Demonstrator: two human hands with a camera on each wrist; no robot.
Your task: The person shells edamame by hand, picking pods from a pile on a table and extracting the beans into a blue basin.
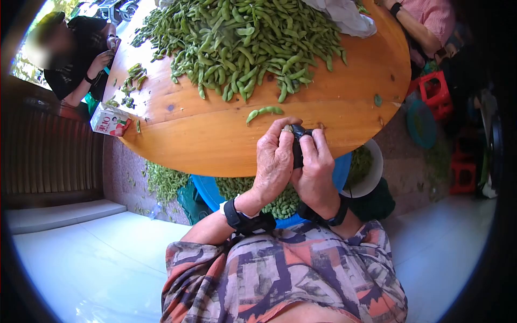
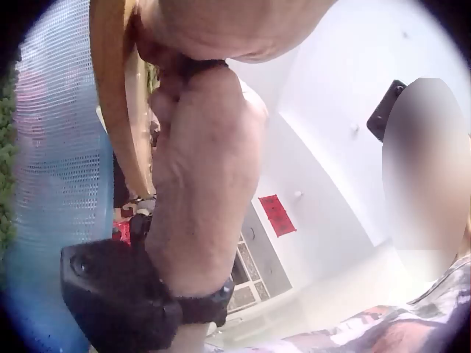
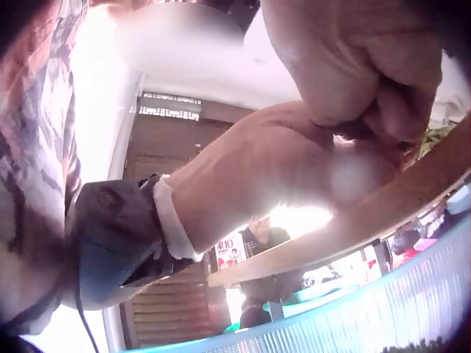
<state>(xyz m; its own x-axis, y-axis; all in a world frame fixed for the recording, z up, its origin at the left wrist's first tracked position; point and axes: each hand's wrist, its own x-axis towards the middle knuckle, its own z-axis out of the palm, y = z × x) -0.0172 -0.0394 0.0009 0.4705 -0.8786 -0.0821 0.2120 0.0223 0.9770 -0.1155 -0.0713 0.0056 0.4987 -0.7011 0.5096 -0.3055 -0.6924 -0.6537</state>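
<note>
Both hands meet over the near edge of the wooden table [image 1: 215, 153]. My left hand [image 1: 273, 159] curls its fingers at a shiny black piece [image 1: 299, 131], and my right hand [image 1: 315, 172] pinches the same piece from the other side. What this piece is, I cannot tell. More black shows lower down between the hands. Just beyond the fingertips lies a single green soybean pod [image 1: 264, 113]. A large heap of soybean pods [image 1: 231, 46] covers the far part of the table. In both wrist views the hands hide what lies between the fingers.
Below the table edge stands a blue basket [image 1: 203, 189] holding green beans, with a white bucket [image 1: 377, 169] to its right. A printed carton [image 1: 110, 121] sits at the left edge. One person [image 1: 81, 54] works at the far left, another [image 1: 428, 24] at the far right. Red stools [image 1: 435, 94] stand beyond.
</note>
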